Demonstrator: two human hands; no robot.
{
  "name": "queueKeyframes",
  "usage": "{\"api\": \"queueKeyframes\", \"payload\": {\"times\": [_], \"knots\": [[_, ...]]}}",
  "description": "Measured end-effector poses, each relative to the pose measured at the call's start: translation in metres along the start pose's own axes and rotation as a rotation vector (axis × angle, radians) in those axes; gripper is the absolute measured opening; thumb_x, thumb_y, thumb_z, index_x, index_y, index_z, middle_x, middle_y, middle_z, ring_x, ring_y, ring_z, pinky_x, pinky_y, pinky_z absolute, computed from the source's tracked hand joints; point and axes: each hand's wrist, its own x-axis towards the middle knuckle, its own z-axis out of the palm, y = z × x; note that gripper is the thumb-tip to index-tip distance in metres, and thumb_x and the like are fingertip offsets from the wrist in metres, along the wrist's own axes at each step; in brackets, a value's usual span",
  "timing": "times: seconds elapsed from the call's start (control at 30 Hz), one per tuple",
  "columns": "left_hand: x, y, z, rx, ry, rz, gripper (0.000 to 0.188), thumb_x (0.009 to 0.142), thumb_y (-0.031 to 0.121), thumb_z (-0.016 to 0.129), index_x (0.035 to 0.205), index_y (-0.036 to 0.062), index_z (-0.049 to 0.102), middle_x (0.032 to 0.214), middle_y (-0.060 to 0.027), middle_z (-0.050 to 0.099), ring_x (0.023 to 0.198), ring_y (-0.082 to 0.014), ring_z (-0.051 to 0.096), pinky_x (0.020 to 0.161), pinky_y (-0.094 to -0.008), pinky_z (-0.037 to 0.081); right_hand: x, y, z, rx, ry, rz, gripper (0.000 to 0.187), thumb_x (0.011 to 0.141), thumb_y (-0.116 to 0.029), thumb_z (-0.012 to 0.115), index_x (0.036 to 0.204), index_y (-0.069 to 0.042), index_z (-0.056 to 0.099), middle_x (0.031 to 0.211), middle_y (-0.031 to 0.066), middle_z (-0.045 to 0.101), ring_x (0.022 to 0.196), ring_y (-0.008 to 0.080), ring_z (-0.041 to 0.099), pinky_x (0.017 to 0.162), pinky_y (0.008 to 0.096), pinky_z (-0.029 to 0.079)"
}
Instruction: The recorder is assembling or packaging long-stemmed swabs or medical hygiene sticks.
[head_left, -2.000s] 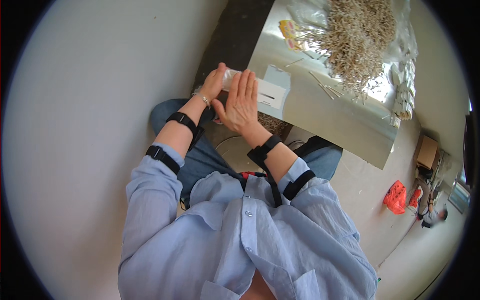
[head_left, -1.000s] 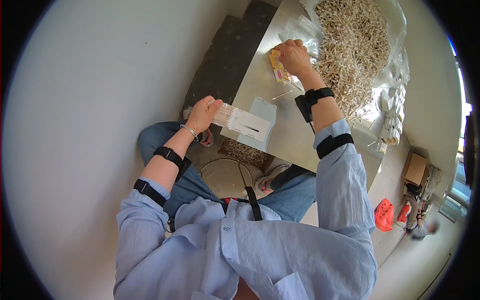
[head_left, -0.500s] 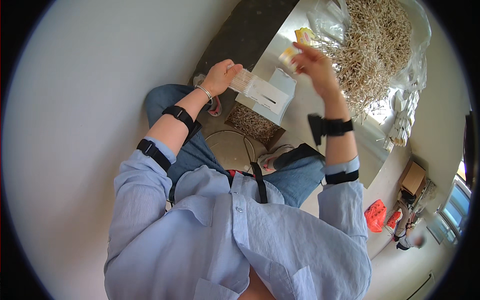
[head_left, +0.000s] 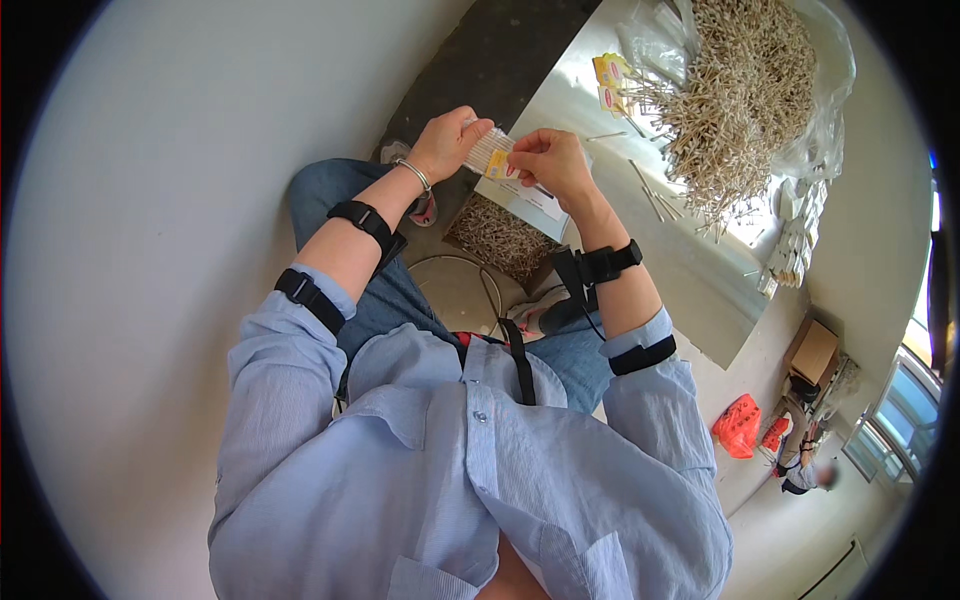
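Note:
My left hand (head_left: 446, 146) is closed on the end of a flat bundle of white cotton swabs (head_left: 484, 146), apparently in a clear packet. My right hand (head_left: 554, 166) pinches a small yellow-and-white card (head_left: 500, 165) between thumb and fingers. The card lies over the swabs' right part, close to my left hand. Just below my right hand, a pale box-like piece (head_left: 535, 203) with a white top sits at the table's edge; my right hand partly hides it. Beneath it stands an open carton (head_left: 505, 240) filled with loose swabs.
A big heap of loose swabs (head_left: 745, 85) in clear plastic covers the far right of the metal table (head_left: 690, 290). Yellow cards (head_left: 610, 80) and stray swabs lie left of it. White packets (head_left: 795, 240) are stacked at the right edge. Another person (head_left: 805, 472) sits far right.
My right hand has come left and down from above the table, bringing the yellow card onto the swab bundle. My left hand still holds the bundle, nearly in place.

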Motion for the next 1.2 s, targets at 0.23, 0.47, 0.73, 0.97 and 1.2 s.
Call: {"api": "queueKeyframes", "payload": {"times": [0.23,0.47,0.73,0.97,1.2], "knots": [[-0.001,0.000,0.001,0.007,0.010,0.021,0.040,0.093,0.039,0.057,0.086,0.0001,0.056,0.075,-0.0200,0.062,0.069,-0.0338,0.061,0.063,-0.0382,0.048,0.007,0.004,0.005,-0.035,0.102,-0.119,0.009,0.076,0.001,0.070,0.084,0.004,0.066,0.071,0.0079,0.066,0.058,0.0103,0.061,0.050,0.0237,0.051],[0.002,0.003,0.003,-0.011,0.015,0.024,0.039,0.093,0.038,0.057,0.087,0.0000,0.057,0.076,-0.0202,0.062,0.070,-0.0345,0.061,0.063,-0.0381,0.048,0.009,0.023,0.020,-0.097,0.365,-0.286,0.017,0.073,-0.004,0.072,0.089,0.001,0.067,0.077,0.0098,0.068,0.069,0.0173,0.065,0.064,0.0306,0.053],[0.001,-0.001,0.001,-0.038,0.006,-0.012,0.040,0.093,0.040,0.057,0.086,0.0000,0.057,0.076,-0.0198,0.062,0.070,-0.0331,0.061,0.064,-0.0378,0.048,-0.002,0.003,0.041,-0.218,0.448,-0.303,0.022,0.073,-0.008,0.073,0.093,-0.001,0.068,0.080,0.0121,0.069,0.073,0.0229,0.066,0.070,0.0348,0.053],[-0.001,-0.004,0.001,-0.081,0.011,-0.004,0.039,0.096,0.039,0.054,0.084,0.0015,0.055,0.070,-0.0114,0.057,0.064,-0.0189,0.052,0.062,-0.0332,0.045,-0.009,0.005,0.038,-0.244,0.483,-0.322,0.021,0.077,-0.006,0.064,0.097,-0.002,0.067,0.081,0.0122,0.069,0.074,0.0249,0.067,0.071,0.0355,0.053],[0.004,-0.002,0.004,-0.080,0.014,0.019,0.037,0.096,0.036,0.053,0.084,0.0005,0.055,0.069,-0.0106,0.056,0.064,-0.0174,0.051,0.061,-0.0322,0.043,-0.005,0.007,0.043,-0.319,0.509,-0.394,0.019,0.077,-0.004,0.059,0.096,-0.003,0.066,0.080,0.0132,0.068,0.075,0.0290,0.066,0.070,0.0379,0.052]]}}
